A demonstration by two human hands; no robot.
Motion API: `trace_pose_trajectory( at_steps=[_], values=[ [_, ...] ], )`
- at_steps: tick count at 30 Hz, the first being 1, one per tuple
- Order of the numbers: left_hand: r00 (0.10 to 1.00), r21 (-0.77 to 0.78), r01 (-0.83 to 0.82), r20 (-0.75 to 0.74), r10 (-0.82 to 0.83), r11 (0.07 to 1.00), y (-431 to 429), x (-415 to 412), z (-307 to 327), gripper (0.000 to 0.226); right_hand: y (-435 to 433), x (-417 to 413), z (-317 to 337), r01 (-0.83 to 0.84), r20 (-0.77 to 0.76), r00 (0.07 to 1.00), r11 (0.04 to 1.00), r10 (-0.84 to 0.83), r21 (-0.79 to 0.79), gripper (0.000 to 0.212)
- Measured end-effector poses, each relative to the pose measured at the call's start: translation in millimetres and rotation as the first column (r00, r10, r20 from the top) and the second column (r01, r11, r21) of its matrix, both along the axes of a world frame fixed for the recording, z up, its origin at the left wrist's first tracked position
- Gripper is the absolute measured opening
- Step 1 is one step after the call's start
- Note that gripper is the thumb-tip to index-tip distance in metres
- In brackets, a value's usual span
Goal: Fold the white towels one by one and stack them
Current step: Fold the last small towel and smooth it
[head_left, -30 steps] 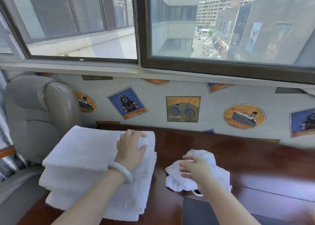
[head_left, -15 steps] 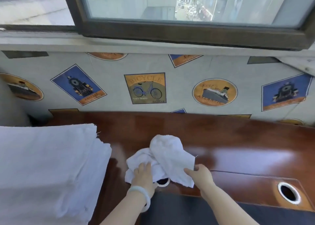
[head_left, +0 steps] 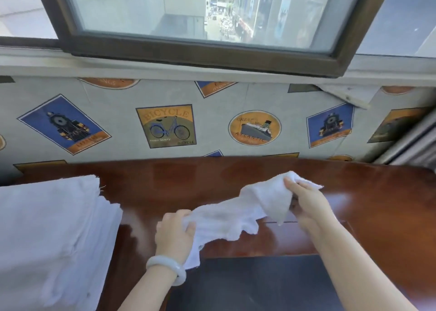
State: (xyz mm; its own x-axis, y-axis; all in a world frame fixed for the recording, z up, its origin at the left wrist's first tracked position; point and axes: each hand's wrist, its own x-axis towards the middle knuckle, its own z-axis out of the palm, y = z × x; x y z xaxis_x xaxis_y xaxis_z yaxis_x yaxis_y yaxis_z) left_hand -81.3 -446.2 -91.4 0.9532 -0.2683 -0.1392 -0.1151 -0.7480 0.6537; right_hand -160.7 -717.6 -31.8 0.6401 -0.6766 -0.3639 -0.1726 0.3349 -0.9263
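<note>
Small towel (head_left: 236,216) right of the stack (head_left: 52,235): left hand (head_left: 174,235), right hand (head_left: 306,204) each clamp an end; we judge it limp, best held by corners

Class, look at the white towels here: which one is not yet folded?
The small crumpled white cloth towel stretched between the left hand and right hand; the others lie flat in the folded white towel stack at the left.
</note>
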Motion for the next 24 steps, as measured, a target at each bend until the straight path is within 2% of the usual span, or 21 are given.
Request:
trace_pose_trajectory(
  at_steps=[2, 4, 6, 7, 10, 12, 16, 19, 21, 22, 24],
  values=[
    [0.998, -0.186, 0.058, 0.003, -0.059, 0.981, -22, -33, 25, 0.020, 1, -20, 17, -0.068, 0.032, 0.997, 0.997, 0.067, 0.019, 0.015],
    [0.985, -0.408, 0.136, -0.044, -0.169, 0.903, -51, -68, 49, 0.017, 4, -42, 27, -0.152, 0.052, 0.987, 0.988, 0.151, 0.010, 0.015],
    [0.953, -0.501, 0.231, -0.056, -0.298, 0.834, -87, -103, 65, 0.025, 4, -64, 31, -0.213, 0.070, 0.975, 0.977, 0.211, 0.024, 0.016],
    [0.949, -0.517, 0.236, -0.060, -0.310, 0.823, -104, -122, 69, 0.031, 2, -76, 31, -0.249, 0.081, 0.966, 0.967, 0.245, 0.050, 0.018],
    [0.986, -0.499, 0.102, -0.065, -0.154, 0.861, -143, -162, 73, 0.025, -7, -111, 30, -0.350, 0.129, 0.933, 0.930, 0.336, 0.109, 0.017],
    [0.988, -0.511, 0.108, -0.039, -0.149, 0.853, -153, -179, 70, 0.014, -18, -133, 28, -0.374, 0.136, 0.923, 0.922, 0.360, 0.103, 0.013],
    [0.951, -0.502, 0.235, -0.057, -0.303, 0.832, -163, -200, 59, 0.011, -54, -170, 25, -0.243, 0.127, 0.966, 0.961, 0.227, 0.135, 0.013],
    [0.971, -0.450, 0.064, -0.177, -0.160, 0.891, -157, -203, 37, 0.010, -95, -196, 22, -0.170, 0.089, 0.983, 0.981, 0.161, 0.096, 0.011],
    [0.956, -0.339, -0.059, -0.291, -0.045, 0.939, -146, -201, 11, 0.017, -124, -209, 7, -0.135, -0.085, 0.988, 0.989, 0.129, -0.059, 0.009],
    [0.940, -0.285, -0.088, -0.342, -0.015, 0.955, -143, -202, -1, 0.026, -136, -214, -3, -0.129, -0.220, 0.971, 0.979, 0.092, -0.160, 0.008],
    [0.908, -0.203, -0.089, -0.419, -0.005, 0.975, -143, -204, -22, 0.044, -155, -221, -26, -0.137, -0.340, 0.938, 0.969, 0.061, -0.204, 0.006]
  ],
)
